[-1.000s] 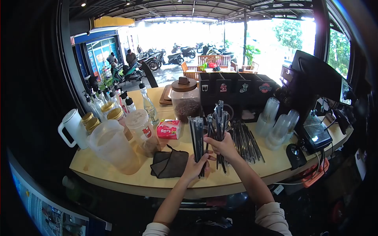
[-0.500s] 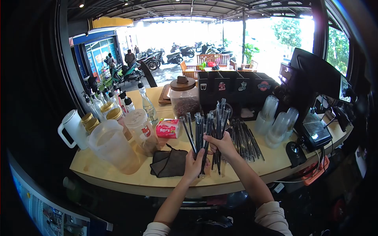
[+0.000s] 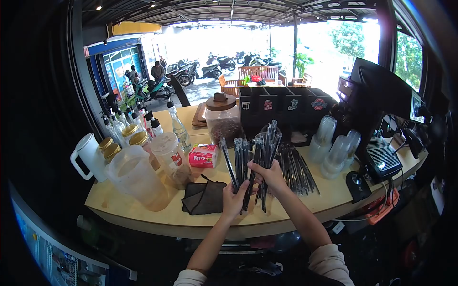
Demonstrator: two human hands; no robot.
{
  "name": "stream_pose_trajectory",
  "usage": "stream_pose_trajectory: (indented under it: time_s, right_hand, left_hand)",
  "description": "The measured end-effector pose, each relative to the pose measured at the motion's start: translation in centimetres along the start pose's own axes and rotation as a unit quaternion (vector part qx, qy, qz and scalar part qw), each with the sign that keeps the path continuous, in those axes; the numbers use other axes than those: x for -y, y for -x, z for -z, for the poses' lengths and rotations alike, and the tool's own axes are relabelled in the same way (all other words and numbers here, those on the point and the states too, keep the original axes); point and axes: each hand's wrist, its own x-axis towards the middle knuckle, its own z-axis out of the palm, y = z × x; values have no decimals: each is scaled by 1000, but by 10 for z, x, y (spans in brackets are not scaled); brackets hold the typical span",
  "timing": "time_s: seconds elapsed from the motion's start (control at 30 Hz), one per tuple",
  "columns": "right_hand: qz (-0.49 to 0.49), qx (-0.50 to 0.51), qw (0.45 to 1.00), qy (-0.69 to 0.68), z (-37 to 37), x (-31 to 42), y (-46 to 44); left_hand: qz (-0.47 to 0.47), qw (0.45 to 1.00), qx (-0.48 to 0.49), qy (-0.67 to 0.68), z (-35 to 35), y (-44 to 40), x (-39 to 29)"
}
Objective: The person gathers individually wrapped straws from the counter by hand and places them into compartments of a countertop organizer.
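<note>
My left hand [image 3: 233, 199] is closed around a bundle of black straws [image 3: 240, 159] in clear wrappers, held roughly upright above the counter's front part. Close beside it, my right hand [image 3: 268, 177] grips a second bundle of wrapped black straws [image 3: 271, 143], its thumb pointing toward the left bundle. The fingertips of both hands almost meet, and some are hidden behind the straws. A loose pile of the same straws [image 3: 299, 171] lies on the counter just right of my right hand. A folded black cloth [image 3: 204, 197] rests left of my left hand.
On the wooden counter [image 3: 281, 214], a pink tissue pack [image 3: 202, 156], a lidded plastic tub [image 3: 171, 159], a cloudy pitcher [image 3: 136, 176] and several bottles stand left. A jar [image 3: 223, 121] and black organizer [image 3: 286, 105] are behind; plastic cups [image 3: 334, 155] and an espresso machine [image 3: 381, 128] stand right.
The straws in both hands have shifted slightly, and their tops sit a little differently. Both hands stay nearly in place.
</note>
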Motion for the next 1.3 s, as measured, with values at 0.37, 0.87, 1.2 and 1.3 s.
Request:
stream_pose_trajectory:
  time_s: [0.37,0.87,1.2,1.3]
  right_hand:
    - [86,-55,992,-74,5,-8,-9]
    - [2,-14,999,35,1,-4,-7]
    - [125,-48,987,88,6,-23,-16]
    - [165,-62,981,79,8,-23,-17]
  left_hand:
    - [30,999,-24,7,5,-4,7]
    - [46,998,34,-31,4,-4,2]
    - [57,998,9,0,4,-5,7]
    - [69,997,19,-16,10,-7,11]
